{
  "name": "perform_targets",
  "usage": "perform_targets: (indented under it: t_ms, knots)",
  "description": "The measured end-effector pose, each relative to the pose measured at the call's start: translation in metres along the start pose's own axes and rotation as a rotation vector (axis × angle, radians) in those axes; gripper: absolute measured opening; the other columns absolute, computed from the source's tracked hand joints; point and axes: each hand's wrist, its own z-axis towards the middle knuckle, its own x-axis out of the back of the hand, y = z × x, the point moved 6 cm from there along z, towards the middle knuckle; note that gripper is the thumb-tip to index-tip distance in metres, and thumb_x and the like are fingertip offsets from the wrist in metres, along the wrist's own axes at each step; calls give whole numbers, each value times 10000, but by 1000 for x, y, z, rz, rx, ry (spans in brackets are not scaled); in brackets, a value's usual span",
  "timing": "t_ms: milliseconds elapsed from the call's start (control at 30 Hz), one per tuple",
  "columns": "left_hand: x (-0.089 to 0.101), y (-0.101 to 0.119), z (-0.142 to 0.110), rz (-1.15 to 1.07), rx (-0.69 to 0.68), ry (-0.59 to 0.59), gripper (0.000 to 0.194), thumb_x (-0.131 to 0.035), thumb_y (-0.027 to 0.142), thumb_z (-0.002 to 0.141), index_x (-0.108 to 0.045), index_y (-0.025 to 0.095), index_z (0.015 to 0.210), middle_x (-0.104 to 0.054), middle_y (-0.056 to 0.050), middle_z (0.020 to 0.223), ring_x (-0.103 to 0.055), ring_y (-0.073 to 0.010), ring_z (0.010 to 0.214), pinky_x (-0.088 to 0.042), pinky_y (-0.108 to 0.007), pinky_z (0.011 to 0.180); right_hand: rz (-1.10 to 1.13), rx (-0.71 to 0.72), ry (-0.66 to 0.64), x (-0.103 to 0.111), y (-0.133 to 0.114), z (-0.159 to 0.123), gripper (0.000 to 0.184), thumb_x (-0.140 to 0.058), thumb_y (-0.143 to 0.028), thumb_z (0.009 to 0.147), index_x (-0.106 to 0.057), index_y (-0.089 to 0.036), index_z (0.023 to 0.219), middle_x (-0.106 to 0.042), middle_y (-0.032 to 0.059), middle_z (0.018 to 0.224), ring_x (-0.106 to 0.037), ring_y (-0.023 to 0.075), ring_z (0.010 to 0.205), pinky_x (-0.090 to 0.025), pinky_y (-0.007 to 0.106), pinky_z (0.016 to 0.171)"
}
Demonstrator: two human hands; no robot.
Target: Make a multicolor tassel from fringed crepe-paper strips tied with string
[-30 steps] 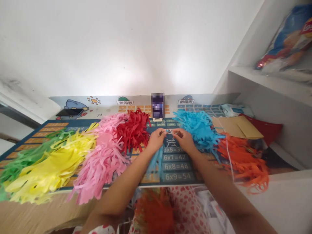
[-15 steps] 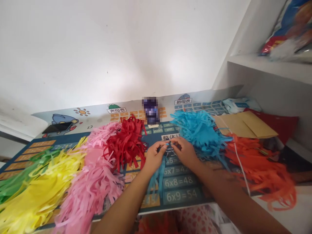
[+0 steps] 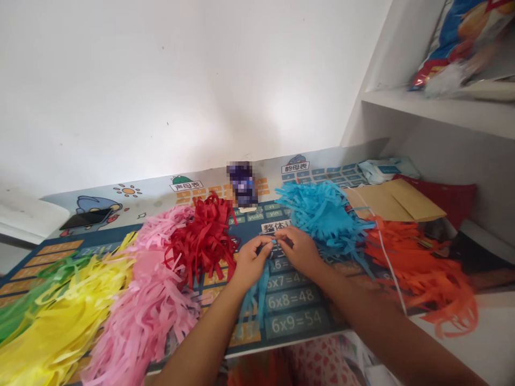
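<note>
A blue tissue-paper tassel [image 3: 263,292] hangs over the printed mat, its cut strips spreading below my fingers. My left hand [image 3: 252,261] pinches it near the top, where a small bit of blue shows at the fingertips. At that same top end, the thumb and fingers of my right hand [image 3: 300,251] are closed together, almost meeting the left ones; the exact grip there is partly hidden. Just beyond my right hand lies a heap of blue fringed paper [image 3: 324,212]. Red fringed paper [image 3: 203,236] is close to my left hand.
Pink [image 3: 148,311], yellow [image 3: 76,316] and green fringed paper [image 3: 48,281] cover the left side. On the right lie orange fringed paper [image 3: 418,273], a tan envelope [image 3: 402,201] and a white cord [image 3: 388,252]. A phone-like object [image 3: 242,185] stands at the wall; a shelf [image 3: 442,110] juts out at right.
The whole view has shifted slightly, so the scene sits a little further left. Both hands stay together at the tassel's top, with only small finger movement.
</note>
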Motion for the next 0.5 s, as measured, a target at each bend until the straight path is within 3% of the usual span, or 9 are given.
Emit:
perform_targets:
  t_ms: [133,267,400,500]
  knots:
    - [2,2,1,34,-26,-23,214,-570,348,860,-702,181,851,-737,-53,903,-661,-191,878,-483,-296,844,-46,7,-76,-5,1,-1,175,-568,-169,861,-689,-205,983,-723,54,952,-650,213,889,-480,336,803]
    - [7,-7,1,55,44,58,229,-555,358,871,-694,178,891,-728,-40,843,-666,-180,796,-499,-285,764,-40,-16,-96,-5,5,1,205,-519,-195,903,-695,-198,1008,-727,65,990,-653,222,924,-478,355,825]
    - [9,-10,1,189,-14,101,196,-575,322,858,-715,187,886,-728,-45,832,-663,-182,782,-504,-304,776,154,6,-65,-2,4,4,213,-513,-171,881,-690,-194,996,-715,65,969,-648,200,924,-495,351,844]
    - [8,-7,0,261,-91,88,180,-579,286,860,-718,185,912,-741,-71,926,-667,-203,896,-493,-334,857,307,-110,-35,-3,9,3,231,-577,-184,832,-661,-182,1046,-719,51,921,-671,182,855,-524,329,791]
